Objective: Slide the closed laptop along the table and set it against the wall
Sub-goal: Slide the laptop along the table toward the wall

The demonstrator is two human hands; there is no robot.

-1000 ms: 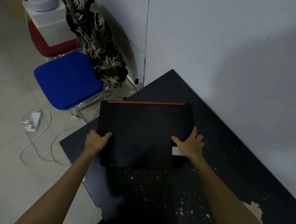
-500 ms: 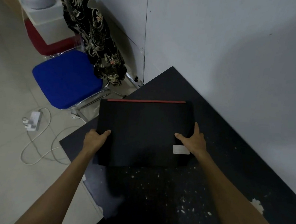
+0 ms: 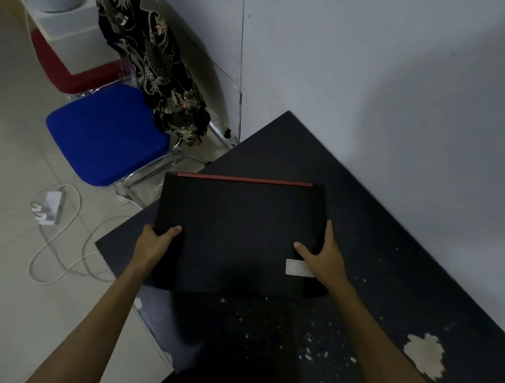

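Both hands, left [image 3: 155,244] and right [image 3: 325,260], clasp the closed laptop [image 3: 239,235] by its sides. The wall [image 3: 400,112] lies toward the frame's upper right, nearest the right hand.

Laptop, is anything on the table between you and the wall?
Nothing visible. The dark table between the closed laptop and the wall holds only flat paint chips; both hands already grip the laptop's sides.

Home room, blue chair [image 3: 105,134], hanging garment [image 3: 153,58]
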